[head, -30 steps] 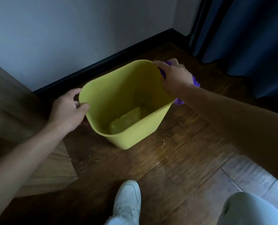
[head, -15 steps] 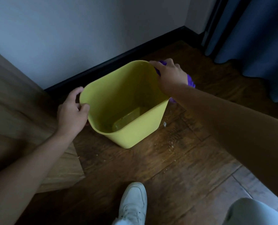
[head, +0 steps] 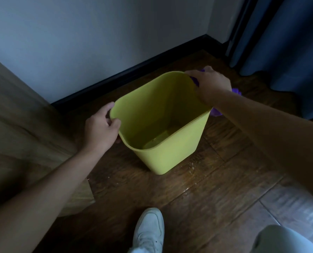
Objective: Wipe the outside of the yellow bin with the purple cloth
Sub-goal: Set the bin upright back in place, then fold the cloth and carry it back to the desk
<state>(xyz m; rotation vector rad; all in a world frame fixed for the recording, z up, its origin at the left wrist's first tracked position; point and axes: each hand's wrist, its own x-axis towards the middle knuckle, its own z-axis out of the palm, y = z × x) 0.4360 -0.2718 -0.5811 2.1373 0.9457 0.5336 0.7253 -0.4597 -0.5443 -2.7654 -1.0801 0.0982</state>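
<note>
Between both hands on the dark wooden floor [head: 197,198] stands the yellow plastic bin [head: 163,136]: the left hand [head: 101,128] pinches its near-left rim, the right hand [head: 210,84] presses the crumpled purple cloth [head: 216,111] against its far outer wall.

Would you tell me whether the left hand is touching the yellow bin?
Touching: the head view shows the left hand gripping the yellow bin at its rim, thumb hooked over the edge.

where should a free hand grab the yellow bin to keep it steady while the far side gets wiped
Judging by its shape, the top rim of the yellow bin, from the left side. It stands upright and open, with smooth tapered walls and no handle, so the thin rim is the only edge to pinch. The left hand grips there, opposite the right hand pressing the purple cloth.
</note>
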